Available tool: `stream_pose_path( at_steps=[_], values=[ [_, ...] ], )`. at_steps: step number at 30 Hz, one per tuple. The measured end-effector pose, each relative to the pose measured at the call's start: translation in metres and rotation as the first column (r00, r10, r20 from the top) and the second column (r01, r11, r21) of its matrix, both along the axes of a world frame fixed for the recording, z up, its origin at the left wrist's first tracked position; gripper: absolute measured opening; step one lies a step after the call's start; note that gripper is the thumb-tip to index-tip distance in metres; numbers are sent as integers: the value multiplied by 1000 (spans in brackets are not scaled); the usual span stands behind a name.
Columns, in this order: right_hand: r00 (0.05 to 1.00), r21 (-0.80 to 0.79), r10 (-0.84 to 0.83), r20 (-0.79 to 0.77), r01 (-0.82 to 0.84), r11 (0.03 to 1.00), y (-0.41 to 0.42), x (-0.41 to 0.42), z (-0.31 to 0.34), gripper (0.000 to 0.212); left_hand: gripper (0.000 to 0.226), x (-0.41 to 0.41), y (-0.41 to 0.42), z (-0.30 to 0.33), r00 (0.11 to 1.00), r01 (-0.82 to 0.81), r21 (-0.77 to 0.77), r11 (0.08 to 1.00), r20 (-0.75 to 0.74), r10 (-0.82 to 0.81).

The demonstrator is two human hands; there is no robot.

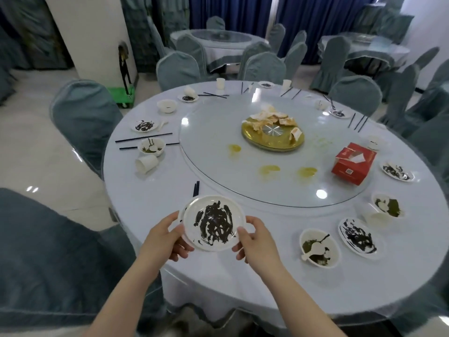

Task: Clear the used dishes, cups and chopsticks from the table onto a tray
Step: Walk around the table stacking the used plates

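I hold a white plate (211,222) smeared with dark sauce above the near edge of the round table (145,198). My left hand (165,235) grips its left rim and my right hand (252,242) grips its right rim. A pair of dark chopsticks (196,188) lies just beyond the plate. To the right sit a bowl with a spoon (319,248), a dirty plate (358,235), a tipped cup (377,218) and another bowl (387,206). At the left lie a tipped cup (147,162), a bowl (151,145) and chopsticks (143,137). No tray shows in this view.
A glass turntable (218,147) carries a gold dish of scraps (272,133), a red tissue box (353,162) and yellow spills. More dirty plates, cups and chopsticks ring the far rim. Covered chairs (85,117) surround the table; a green cart (121,93) stands by a pillar.
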State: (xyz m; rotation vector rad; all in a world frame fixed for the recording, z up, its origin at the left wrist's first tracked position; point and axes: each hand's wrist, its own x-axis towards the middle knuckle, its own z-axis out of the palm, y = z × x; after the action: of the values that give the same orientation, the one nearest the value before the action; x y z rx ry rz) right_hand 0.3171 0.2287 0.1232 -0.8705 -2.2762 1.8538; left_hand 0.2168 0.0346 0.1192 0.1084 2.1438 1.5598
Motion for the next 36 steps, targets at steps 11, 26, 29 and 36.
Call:
stream_pose_path(
  at_steps=[11,26,29,36],
  values=[
    [982,60,174,-66,-170,984,-89,-48,26,41,32,-19,-84,20,995,-76,91,993,-61,81],
    [872,-24,432,-232,-449,893,-401,-171,61,33,39,-68,-417,81,905,-356,89,930,-216,367],
    [847,-26,490,-206,-505,863,-455,-192,60,37,37,-70,-470,82,878,-419,101,902,-207,431],
    [805,-59,558,-203,-579,813,-513,-244,57,42,39,-104,-526,67,825,-532,156,833,-129,551]
  ],
)
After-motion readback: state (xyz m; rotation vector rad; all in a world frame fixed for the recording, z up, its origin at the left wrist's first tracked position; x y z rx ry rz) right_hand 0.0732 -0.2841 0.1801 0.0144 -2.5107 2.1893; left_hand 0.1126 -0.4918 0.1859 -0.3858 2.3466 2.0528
